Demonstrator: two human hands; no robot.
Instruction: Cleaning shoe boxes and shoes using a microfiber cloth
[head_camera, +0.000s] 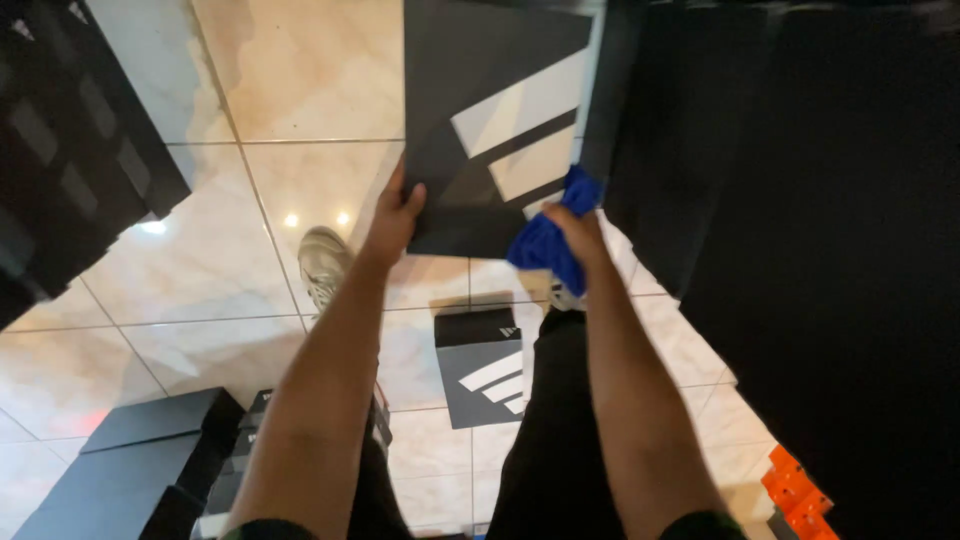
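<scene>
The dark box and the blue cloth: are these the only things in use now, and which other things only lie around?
In use:
- left hand holding the dark box at its edge
- right hand pressing the blue cloth to the box

Lying about:
- second dark box on the tiled floor
- stacked dark boxes
- orange boxes

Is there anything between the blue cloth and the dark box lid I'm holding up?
Nothing visible. The blue cloth in the right hand already presses against the dark box lid, which the left hand grips.

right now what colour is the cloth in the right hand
Bright blue cloth, bunched in the right hand; the head view shows it.
</scene>
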